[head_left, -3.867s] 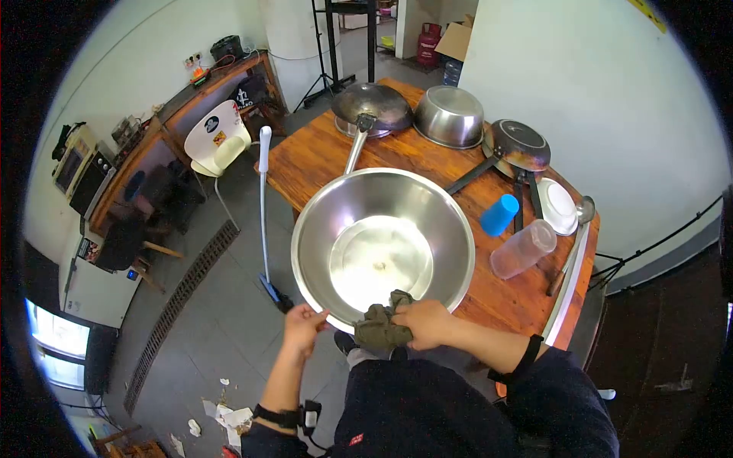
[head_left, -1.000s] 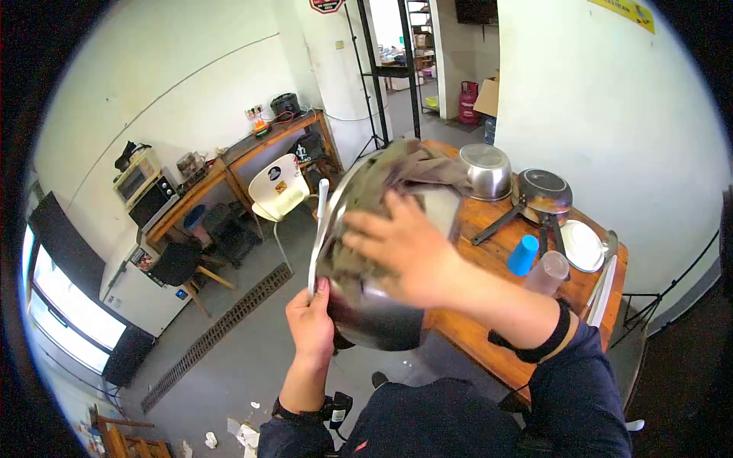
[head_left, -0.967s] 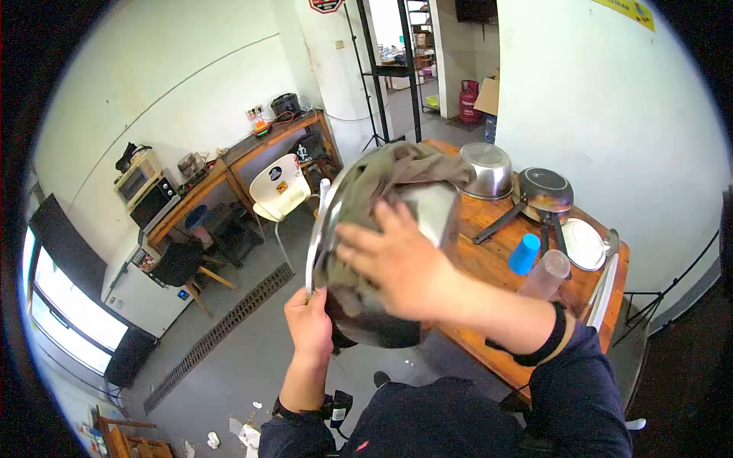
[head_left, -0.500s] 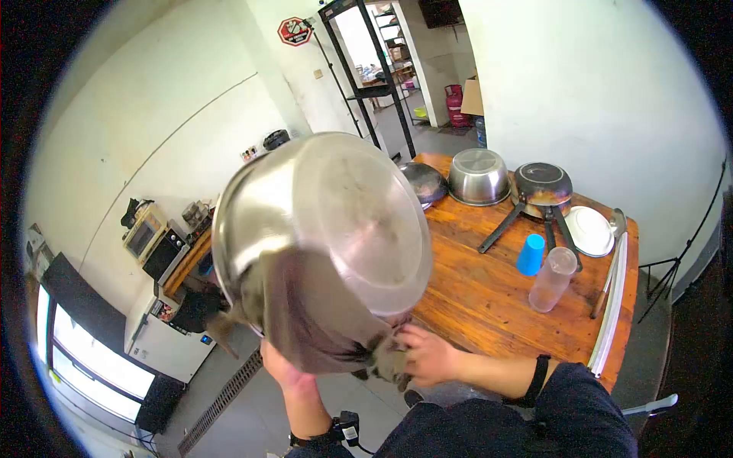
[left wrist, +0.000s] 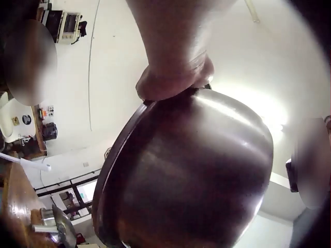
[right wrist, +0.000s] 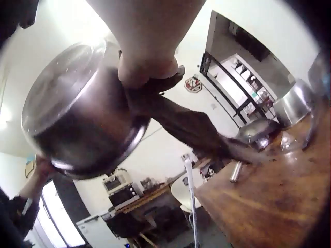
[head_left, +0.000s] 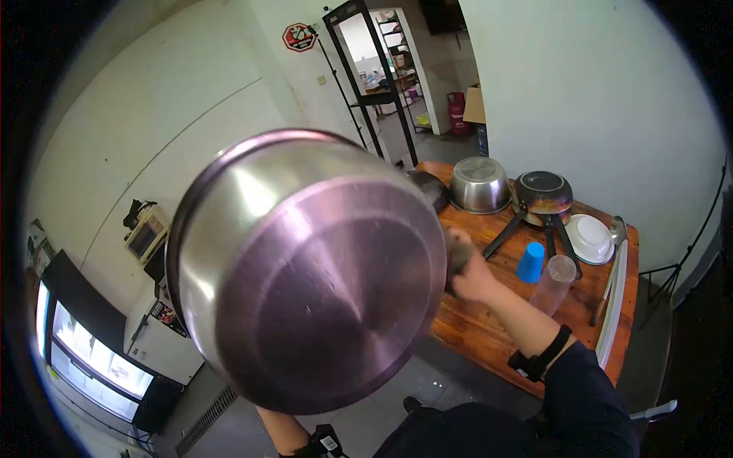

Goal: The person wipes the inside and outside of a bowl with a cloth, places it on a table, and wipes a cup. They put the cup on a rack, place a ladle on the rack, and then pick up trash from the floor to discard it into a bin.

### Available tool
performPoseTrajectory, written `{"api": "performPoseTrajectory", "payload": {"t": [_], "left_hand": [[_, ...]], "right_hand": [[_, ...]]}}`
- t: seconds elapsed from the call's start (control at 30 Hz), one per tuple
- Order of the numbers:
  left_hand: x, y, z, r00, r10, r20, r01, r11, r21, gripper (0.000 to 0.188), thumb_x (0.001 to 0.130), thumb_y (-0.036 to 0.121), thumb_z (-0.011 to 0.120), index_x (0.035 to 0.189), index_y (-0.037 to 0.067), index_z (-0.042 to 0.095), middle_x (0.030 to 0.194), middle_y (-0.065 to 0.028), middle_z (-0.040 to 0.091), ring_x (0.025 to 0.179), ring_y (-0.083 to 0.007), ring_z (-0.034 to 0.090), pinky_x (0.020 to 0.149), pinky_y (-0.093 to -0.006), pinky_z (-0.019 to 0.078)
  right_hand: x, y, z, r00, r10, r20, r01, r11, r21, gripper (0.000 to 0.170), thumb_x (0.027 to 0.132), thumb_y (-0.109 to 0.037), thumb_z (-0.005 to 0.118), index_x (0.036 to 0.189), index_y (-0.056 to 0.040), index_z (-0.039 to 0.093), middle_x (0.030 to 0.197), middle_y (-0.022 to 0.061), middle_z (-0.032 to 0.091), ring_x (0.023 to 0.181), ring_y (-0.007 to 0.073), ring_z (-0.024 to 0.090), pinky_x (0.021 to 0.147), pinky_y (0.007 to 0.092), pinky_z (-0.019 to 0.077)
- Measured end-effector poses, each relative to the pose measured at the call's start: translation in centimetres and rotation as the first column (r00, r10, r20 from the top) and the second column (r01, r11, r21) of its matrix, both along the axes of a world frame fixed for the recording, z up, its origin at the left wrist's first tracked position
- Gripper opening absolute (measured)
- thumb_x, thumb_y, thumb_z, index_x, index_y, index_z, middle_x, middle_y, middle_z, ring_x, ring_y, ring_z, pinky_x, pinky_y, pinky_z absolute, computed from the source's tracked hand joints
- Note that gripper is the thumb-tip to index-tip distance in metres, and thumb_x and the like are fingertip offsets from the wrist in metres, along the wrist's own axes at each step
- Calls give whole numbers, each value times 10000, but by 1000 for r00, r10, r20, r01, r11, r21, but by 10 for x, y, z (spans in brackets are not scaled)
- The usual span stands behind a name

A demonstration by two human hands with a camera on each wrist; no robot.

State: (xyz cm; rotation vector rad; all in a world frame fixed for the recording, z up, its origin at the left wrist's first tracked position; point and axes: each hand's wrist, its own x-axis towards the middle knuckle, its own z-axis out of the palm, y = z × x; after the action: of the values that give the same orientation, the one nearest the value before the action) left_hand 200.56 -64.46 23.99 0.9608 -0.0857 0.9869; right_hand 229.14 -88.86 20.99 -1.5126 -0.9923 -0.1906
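Note:
A large stainless steel basin (head_left: 336,282) is held up in the air, tilted on its side with its underside towards the head camera. My left hand (left wrist: 173,82) grips its rim in the left wrist view; in the head view the basin hides that hand. At the basin's right side, my right hand (head_left: 475,276) holds a dark olive cloth (head_left: 459,258). The cloth (right wrist: 186,121) hangs down from the fingers in the right wrist view, beside the basin's wall. The basin's inside is turned away from the head view.
On the wooden table (head_left: 473,328) to the right stand an upturned steel pot (head_left: 479,191), stacked frying pans (head_left: 543,191), a blue cup (head_left: 531,266), a clear plastic cup (head_left: 555,281), a white bowl (head_left: 590,235) and a ladle (head_left: 618,229). A wok (head_left: 429,189) lies behind the basin.
The basin, upright at the table's edge at first, has been lifted and turned underside to the camera. The right hand with the cloth has moved from below the basin to its right side.

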Motion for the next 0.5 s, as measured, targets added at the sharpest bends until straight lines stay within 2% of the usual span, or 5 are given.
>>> {"api": "performPoseTrajectory", "payload": {"t": [0.17, 0.27, 0.37, 0.47, 0.5], "left_hand": [[-6, -9, -15, 964, 190, -185, -182, 982, 58, 407, 833, 253, 330, 1095, -44, 425, 1020, -159, 515, 878, -253, 529, 756, -337, 440], [-4, -17, -15, 635, 762, -130, -366, 444, 818, 409, 891, 233, 260, 861, -69, 533, 664, -74, 588, 546, -175, 554, 530, -262, 447], [6, -44, -2, 688, 671, -277, -467, 702, 538, 415, 898, 262, 250, 905, -62, 509, 785, -107, 572, 656, -163, 550, 581, -267, 435], [11, -54, 0, 856, 421, -300, -379, 906, 191, 409, 890, 290, 276, 991, -57, 467, 921, -124, 533, 789, -172, 527, 684, -280, 424], [13, -55, -2, 910, 312, -273, -304, 950, 71, 413, 887, 298, 285, 1023, -55, 449, 973, -127, 516, 840, -176, 516, 723, -286, 417]], "right_hand": [[9, 6, 76, 993, 105, -58, -89, 968, 233, 249, 682, 6, 448, 924, 7, 505, 913, 119, 537, 895, 210, 489, 799, 299, 370], [-5, 13, 94, 999, -8, -43, 22, 950, 311, 327, 628, 53, 382, 928, 8, 505, 987, 129, 499, 930, 236, 464, 837, 307, 337], [-25, 20, 90, 933, -277, 229, 150, 878, 454, 404, 559, 73, 350, 928, -4, 496, 1057, 130, 439, 1013, 285, 399, 902, 336, 267], [-42, -2, 85, 741, -348, 575, 295, 937, 186, 391, 544, -4, 495, 935, -9, 474, 1010, 173, 440, 1061, 302, 345, 900, 369, 261], [-52, 8, 74, 864, -292, 410, 186, 942, 279, 397, 537, -48, 545, 926, -13, 479, 1029, 178, 430, 1068, 317, 333, 900, 384, 257]]}}
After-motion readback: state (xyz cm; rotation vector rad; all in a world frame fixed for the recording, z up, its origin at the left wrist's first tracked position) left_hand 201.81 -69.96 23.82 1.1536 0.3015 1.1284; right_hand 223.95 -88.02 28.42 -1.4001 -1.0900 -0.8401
